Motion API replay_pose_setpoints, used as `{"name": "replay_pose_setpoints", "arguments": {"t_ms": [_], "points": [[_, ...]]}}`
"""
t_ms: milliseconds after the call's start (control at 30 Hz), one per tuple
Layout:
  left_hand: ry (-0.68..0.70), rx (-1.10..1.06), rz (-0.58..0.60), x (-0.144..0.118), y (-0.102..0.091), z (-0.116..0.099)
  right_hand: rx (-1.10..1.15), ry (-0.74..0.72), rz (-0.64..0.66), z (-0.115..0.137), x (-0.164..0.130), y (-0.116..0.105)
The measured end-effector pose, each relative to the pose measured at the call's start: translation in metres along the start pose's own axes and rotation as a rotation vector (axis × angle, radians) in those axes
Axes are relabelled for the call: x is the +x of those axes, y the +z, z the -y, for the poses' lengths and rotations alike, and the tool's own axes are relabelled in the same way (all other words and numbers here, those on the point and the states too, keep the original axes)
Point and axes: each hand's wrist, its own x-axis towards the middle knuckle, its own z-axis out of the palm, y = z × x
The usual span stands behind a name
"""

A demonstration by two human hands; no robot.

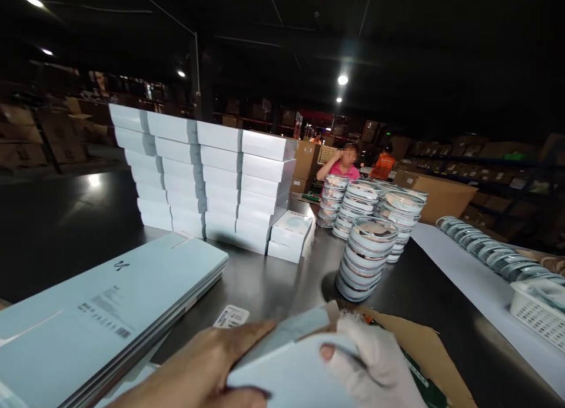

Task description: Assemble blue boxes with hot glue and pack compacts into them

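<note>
A pale blue cardboard box (286,367) is between my two hands at the bottom of the head view, with an edge or flap standing up at its far side. My bare left hand (207,361) grips its left side, fingers on the far edge and thumb nearer me. On the right, my right hand (371,361), in a white glove with the thumb tip showing, clasps the other end. Flat pale blue cartons (132,290) lie piled at left. Beneath my right hand lies a piece of brown cardboard (419,343). The box's inside is hidden.
Stacked white boxes (198,178) form a wall across the dark table (256,278). Stacks of clear round containers (366,261) stand at right, with a row of round lids (489,246) and a white basket (538,314) beyond. Two people (346,163) are behind.
</note>
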Motion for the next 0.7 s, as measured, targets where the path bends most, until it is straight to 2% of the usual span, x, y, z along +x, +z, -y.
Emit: {"name": "replay_pose_setpoints", "arguments": {"t_ms": [33, 100, 133, 200, 267, 300, 367, 433, 567, 633, 700], "points": [[-0.06, -0.11, -0.017, 0.006, -0.002, 0.004, 0.0, -0.051, -0.148, -0.006, 0.002, 0.001], [-0.131, -0.337, -0.184, 0.018, 0.0, 0.015, 0.073, -0.116, -0.409, -0.02, 0.006, 0.005], [-0.141, -0.447, -0.27, 0.023, 0.004, 0.022, 0.117, -0.129, -0.444, -0.028, 0.008, 0.008], [-0.133, -0.61, -0.355, 0.029, 0.019, 0.036, 0.166, -0.115, -0.374, -0.042, 0.008, 0.018], [-0.087, -0.677, -0.306, 0.033, 0.036, 0.045, 0.168, -0.108, -0.307, -0.051, 0.005, 0.031], [-0.049, -0.693, -0.272, 0.034, 0.042, 0.046, 0.186, -0.114, -0.304, -0.053, 0.003, 0.037], [0.038, -0.73, -0.273, 0.037, 0.05, 0.044, 0.291, -0.088, -0.329, -0.052, -0.002, 0.048], [0.088, -0.765, -0.335, 0.041, 0.052, 0.034, 0.417, -0.026, -0.346, -0.044, -0.006, 0.056], [-0.039, -0.788, -0.497, 0.047, 0.053, 0.01, 0.46, 0.175, -0.435, -0.018, -0.009, 0.065], [-0.071, -0.805, -0.566, 0.045, 0.055, 0.005, 0.476, 0.224, -0.49, -0.005, -0.008, 0.067], [-0.074, -0.737, -0.489, 0.041, 0.053, 0.008, 0.488, 0.202, -0.515, 0.002, -0.008, 0.066]]}}
